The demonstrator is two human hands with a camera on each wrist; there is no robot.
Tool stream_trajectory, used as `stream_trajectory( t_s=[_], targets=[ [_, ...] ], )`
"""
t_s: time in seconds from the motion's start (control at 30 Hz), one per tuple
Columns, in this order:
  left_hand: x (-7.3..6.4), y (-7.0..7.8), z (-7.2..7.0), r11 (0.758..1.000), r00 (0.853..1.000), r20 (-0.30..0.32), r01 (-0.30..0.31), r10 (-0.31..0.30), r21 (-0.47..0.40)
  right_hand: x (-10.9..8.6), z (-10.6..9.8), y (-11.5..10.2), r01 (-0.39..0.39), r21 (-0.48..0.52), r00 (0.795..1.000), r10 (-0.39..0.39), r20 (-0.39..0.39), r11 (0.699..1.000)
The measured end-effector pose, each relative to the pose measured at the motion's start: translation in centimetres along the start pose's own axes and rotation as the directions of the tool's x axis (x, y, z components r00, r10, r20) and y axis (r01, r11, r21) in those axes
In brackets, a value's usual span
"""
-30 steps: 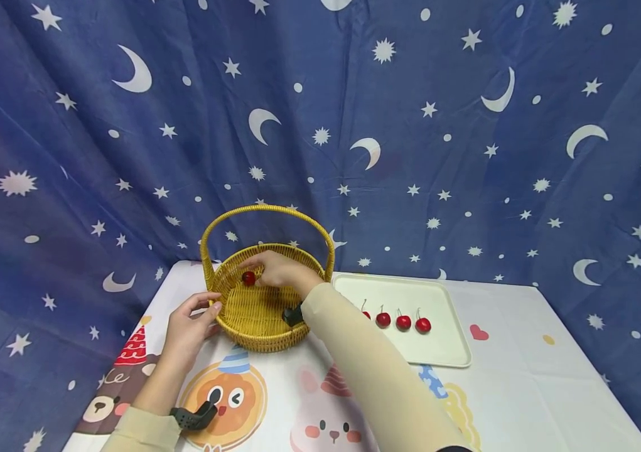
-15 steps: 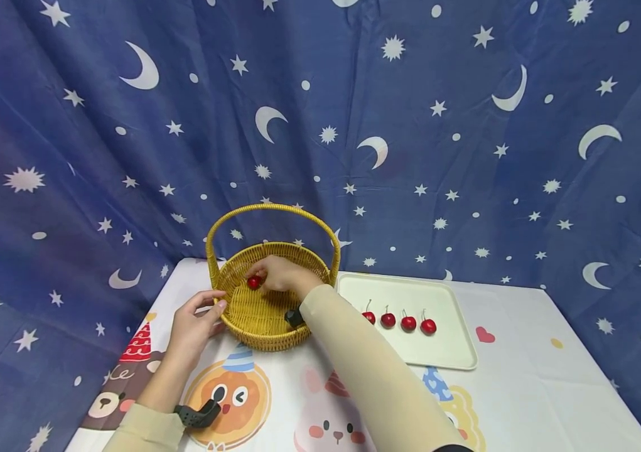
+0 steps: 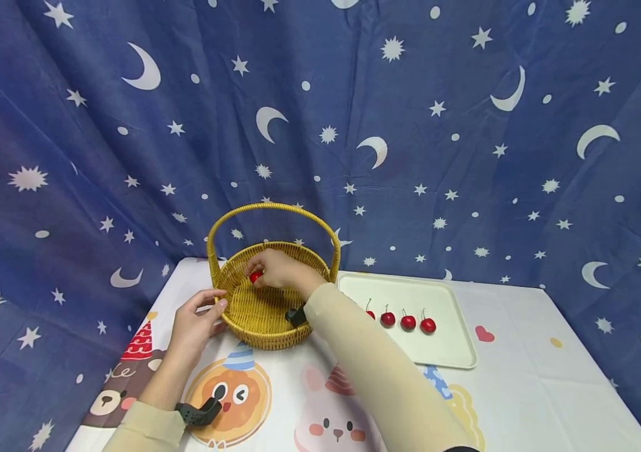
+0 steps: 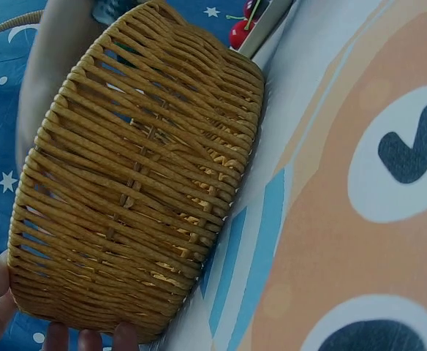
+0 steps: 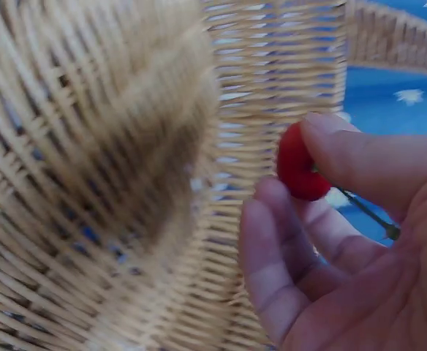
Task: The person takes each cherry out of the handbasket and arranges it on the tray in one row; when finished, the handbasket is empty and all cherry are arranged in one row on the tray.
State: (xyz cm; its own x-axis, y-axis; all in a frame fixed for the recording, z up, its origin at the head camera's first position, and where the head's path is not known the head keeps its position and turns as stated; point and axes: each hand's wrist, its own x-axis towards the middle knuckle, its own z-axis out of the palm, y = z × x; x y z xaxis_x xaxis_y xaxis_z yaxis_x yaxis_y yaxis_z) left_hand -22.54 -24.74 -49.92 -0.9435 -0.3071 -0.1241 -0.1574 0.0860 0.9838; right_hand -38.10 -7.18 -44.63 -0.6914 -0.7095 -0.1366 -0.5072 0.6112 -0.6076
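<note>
A yellow wicker basket [image 3: 266, 341] with a tall arched handle stands on the table. My left hand [image 3: 193, 326] holds its left side, thumb near the rim and fingers against the outer wall; in the left wrist view several fingertips [image 4: 89, 341] touch the weave. Inside the basket, my right hand [image 3: 280, 271] pinches a red cherry [image 3: 255, 276] between thumb and fingers. The right wrist view shows this cherry [image 5: 298, 164] above the basket floor, its green stem pointing back toward the palm. My right forearm crosses over the basket's right rim.
To the right of the basket lies a cream tray [image 3: 439, 345] with several stemmed cherries [image 3: 407, 322] in a row; my right sleeve [image 3: 377, 364] partly covers its left side. A blue star-and-moon curtain [image 3: 320, 113] hangs behind the table. The tablecloth [image 3: 523, 364] has cartoon prints.
My right fingers have drawn in closer round the cherry, which dipped slightly and then rose a little. The left hand and basket stay put; the head view shifted slightly.
</note>
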Motion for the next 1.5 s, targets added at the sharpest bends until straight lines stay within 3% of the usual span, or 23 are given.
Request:
stream_trajectory(
  t_s=[0.3, 0.47, 0.77, 0.97, 1.17, 1.5],
  targets=[
    [0.0, 0.0, -0.1, 1.000, 1.000, -0.003, 0.001, -0.001, -0.016, -3.1, -1.2, -2.5, 0.094, -0.039, 0.993, -0.097, -0.066, 0.995],
    [0.0, -0.1, 0.0, 1.000, 1.000, 0.001, 0.003, -0.003, -0.013, -6.3, -1.6, -2.9, 0.144, -0.021, 0.985, -0.145, -0.096, 0.989],
    [0.0, -0.1, 0.1, 1.000, 1.000, -0.003, 0.001, -0.001, -0.012, -12.8, -2.1, -1.6, 0.142, 0.095, 0.975, -0.122, -0.185, 0.985],
    [0.0, -0.1, 0.2, 1.000, 1.000, -0.007, -0.005, 0.005, -0.010, -17.2, -2.6, 1.2, 0.112, 0.117, 0.970, -0.083, -0.228, 0.987],
    [-0.1, -0.1, 0.2, 1.000, 1.000, -0.004, -0.003, 0.003, -0.007, -21.6, -2.8, 5.3, 0.048, 0.212, 0.957, 0.016, -0.289, 0.976],
    [-0.1, -0.2, 0.2, 1.000, 1.000, -0.010, -0.015, 0.015, -0.001, -28.4, -4.1, 11.9, -0.104, 0.238, 0.893, 0.196, -0.405, 0.966]
  ],
)
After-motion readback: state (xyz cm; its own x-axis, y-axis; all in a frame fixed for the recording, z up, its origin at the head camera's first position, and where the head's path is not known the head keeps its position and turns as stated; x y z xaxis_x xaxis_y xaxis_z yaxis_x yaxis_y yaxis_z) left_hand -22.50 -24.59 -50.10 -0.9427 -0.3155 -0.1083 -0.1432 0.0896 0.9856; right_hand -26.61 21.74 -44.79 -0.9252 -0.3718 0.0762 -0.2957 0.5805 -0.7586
